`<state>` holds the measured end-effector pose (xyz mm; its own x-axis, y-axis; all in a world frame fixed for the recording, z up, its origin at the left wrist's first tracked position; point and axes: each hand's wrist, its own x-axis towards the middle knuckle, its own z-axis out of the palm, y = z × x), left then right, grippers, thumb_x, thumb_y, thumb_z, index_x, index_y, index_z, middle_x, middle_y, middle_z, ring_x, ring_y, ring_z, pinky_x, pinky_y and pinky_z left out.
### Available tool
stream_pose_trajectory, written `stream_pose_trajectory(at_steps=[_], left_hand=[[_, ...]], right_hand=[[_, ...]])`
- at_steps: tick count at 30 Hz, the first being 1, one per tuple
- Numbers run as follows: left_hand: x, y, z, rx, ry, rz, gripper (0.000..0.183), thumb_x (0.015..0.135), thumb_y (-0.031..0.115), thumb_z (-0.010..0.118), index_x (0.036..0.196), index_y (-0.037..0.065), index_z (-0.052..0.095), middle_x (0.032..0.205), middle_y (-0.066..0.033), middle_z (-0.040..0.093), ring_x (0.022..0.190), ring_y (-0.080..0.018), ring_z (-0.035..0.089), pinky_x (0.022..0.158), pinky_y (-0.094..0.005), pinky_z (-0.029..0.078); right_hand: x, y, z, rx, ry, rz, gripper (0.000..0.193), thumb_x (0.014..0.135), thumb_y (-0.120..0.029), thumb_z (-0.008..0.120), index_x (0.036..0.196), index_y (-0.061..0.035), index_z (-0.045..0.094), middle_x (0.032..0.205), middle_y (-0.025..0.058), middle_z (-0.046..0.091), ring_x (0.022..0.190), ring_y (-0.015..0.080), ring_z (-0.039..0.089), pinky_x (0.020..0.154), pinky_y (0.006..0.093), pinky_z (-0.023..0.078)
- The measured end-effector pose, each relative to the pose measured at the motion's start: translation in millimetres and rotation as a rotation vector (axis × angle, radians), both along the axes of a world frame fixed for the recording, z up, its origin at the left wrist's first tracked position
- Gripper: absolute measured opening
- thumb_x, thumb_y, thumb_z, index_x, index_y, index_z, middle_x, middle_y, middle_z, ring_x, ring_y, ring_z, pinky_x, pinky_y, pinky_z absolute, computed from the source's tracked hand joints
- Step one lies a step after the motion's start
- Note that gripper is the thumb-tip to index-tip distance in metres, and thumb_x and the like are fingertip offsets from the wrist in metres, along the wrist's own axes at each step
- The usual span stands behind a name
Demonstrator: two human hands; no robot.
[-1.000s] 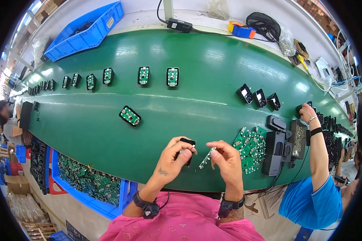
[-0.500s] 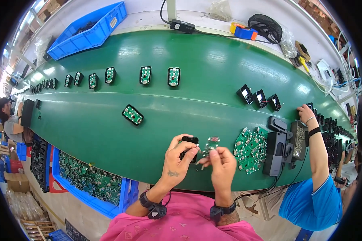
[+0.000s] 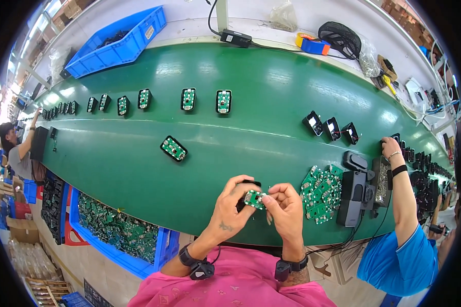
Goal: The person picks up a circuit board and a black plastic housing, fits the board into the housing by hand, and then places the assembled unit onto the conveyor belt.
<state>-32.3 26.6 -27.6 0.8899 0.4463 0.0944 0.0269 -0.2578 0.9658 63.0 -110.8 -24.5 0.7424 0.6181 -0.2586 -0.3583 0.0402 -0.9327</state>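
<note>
My left hand [image 3: 230,209] is closed around a small black plastic housing [image 3: 252,183], most of it hidden by the fingers. Between the thumb and fingers of my right hand [image 3: 286,209] is a green circuit board [image 3: 254,199], held over the housing. The board's face with its components is turned up. Beyond my hands, a black housing with a green board in it [image 3: 173,148] lies tilted on the green table. To the right of my right hand is a pile of loose green circuit boards [image 3: 321,194].
Filled housings [image 3: 223,102] form a row along the back left. Three black housings [image 3: 332,129] stand at right. Beside the board pile are a dark grey device [image 3: 349,198] and a co-worker's arm [image 3: 405,197]. Blue crates hold boards [image 3: 119,227] at lower left and dark parts [image 3: 115,42] behind.
My right hand has brought the board left, from beside the housing to over it, and the board now lies flatter. The distant person at left has stretched an arm toward the row.
</note>
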Motion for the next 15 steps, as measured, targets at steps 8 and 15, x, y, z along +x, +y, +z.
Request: stream_pose_trajectory(at_steps=[8,15], left_hand=[[-1,1,1,-0.487,0.056,-0.073,0.055,0.089,-0.005,0.057,0.142,0.001,0.046,0.143,-0.0127,0.045,0.11,-0.0115,0.058,0.088,-0.0241,0.051],[0,-3,-2,-0.595,-0.01,-0.04,0.048,0.094,-0.003,0.058,0.14,0.002,0.047,0.129,-0.009,0.056,0.115,-0.0125,0.056,0.093,-0.0266,0.051]], right_hand=[[0,2,-11,-0.075,-0.328,-0.056,0.014,0.09,-0.007,0.072,0.096,0.0001,0.062,0.078,-0.0007,0.063,0.069,0.0041,0.057,0.059,0.0189,0.046],[3,5,1,-0.103,-0.644,0.03,0.015,0.085,-0.005,0.073,0.1,-0.0024,0.074,0.131,0.0129,0.049,0.1,0.0159,0.059,0.086,0.0288,0.048]])
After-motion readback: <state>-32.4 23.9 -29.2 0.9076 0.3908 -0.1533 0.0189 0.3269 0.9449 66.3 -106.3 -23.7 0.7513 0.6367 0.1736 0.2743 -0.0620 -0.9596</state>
